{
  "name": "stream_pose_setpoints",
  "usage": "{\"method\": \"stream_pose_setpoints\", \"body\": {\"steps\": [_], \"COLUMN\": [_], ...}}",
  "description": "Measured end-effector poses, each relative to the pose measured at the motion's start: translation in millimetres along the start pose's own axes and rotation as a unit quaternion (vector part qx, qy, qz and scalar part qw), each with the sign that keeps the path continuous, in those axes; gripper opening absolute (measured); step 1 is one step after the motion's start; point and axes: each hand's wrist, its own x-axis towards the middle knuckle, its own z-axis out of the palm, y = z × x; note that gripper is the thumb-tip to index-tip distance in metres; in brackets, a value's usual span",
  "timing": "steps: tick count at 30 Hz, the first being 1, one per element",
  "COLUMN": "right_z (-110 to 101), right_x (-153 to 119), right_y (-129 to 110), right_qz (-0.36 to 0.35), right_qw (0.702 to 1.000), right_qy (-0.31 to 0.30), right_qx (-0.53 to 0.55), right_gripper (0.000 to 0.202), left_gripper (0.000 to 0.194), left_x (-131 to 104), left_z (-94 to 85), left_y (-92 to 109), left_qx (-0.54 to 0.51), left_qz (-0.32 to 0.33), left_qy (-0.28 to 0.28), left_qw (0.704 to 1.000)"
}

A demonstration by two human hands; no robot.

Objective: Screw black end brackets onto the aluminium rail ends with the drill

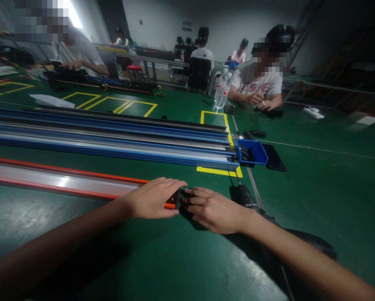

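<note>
A long red-edged metal profile (80,182) runs from the left edge to the middle of the green table. Across its right end lies my left hand (157,198), fingers wrapped round it. A black end piece (178,198) shows at the profile's tip, between my two hands. My right hand (210,209) is at this black piece, its fingers together and bent towards it; whatever the fingertips hold is hidden. Just right of my right hand, a black power driver (248,196) lies partly behind my forearm, its thin bit pointing away from me.
Several blue and black profiles (112,142) lie beyond the red one. Right of their ends stand a blue bin (253,152) with dark parts and a flat black object (275,158). Plastic bottles (221,90) stand farther back. People sit across the table (319,184).
</note>
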Motion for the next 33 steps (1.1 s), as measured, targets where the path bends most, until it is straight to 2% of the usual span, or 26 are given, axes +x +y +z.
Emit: {"method": "stream_pose_setpoints", "body": {"steps": [4,8,13,19,24,29,33], "right_z": [-18,-19,-13,-13,-9,-11,-12], "right_x": [-13,-18,-21,-26,-26,-26,-26], "right_y": [8,16,20,22,23,21,21], "right_qz": [0.089,0.133,0.152,0.177,0.185,0.184,0.190], "right_qw": [0.994,0.988,0.987,0.982,0.981,0.981,0.980], "right_qy": [0.049,0.071,0.043,0.061,0.037,0.046,0.050], "right_qx": [0.029,0.024,0.023,0.038,0.043,0.045,0.035], "right_gripper": [0.034,0.032,0.030,0.030,0.029,0.028,0.027], "left_gripper": [0.073,0.072,0.070,0.069,0.071,0.072,0.073], "left_x": [3,4,2,3,3,1,2], "left_z": [-3.1,-1.4,0.3,-2.3,-3.1,-6.1,-5.8], "left_y": [2,0,-3,-5,-4,1,1], "left_qx": [0.003,0.010,0.005,-0.010,-0.022,-0.019,-0.013], "left_qz": [-0.015,-0.010,0.011,0.024,0.010,-0.011,-0.002], "left_qy": [-0.025,-0.035,-0.022,-0.017,-0.016,-0.019,-0.015], "left_qw": [1.000,0.999,1.000,1.000,1.000,1.000,1.000]}}
